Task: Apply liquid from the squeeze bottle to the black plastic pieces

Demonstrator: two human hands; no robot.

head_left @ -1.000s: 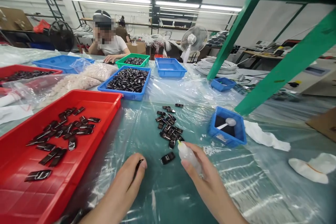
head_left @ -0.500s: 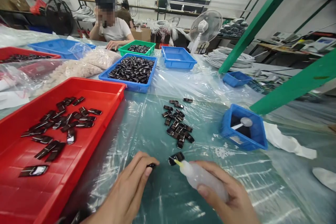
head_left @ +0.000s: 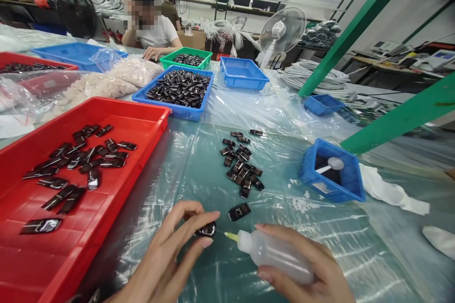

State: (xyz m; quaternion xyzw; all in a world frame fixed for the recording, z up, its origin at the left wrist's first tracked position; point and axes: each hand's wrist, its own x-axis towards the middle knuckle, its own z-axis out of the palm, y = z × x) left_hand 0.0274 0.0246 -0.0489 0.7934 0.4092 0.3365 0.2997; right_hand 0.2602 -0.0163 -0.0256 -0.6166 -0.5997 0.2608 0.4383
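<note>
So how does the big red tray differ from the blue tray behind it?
The red tray is larger and holds a thin scatter of black pieces lying flat with bare floor between them. The blue tray is smaller, sits farther from the hands, and is filled with a dense layer of them. Both are shallow plastic trays of glossy black parts, standing on the plastic-covered table.

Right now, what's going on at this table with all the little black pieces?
A person's left hand pinches one small black piece while the right hand aims a squeeze bottle so its yellow tip points at it. More black pieces lie in a loose pile just beyond, and others in the red tray to the left. Another person sits across the table.
</note>
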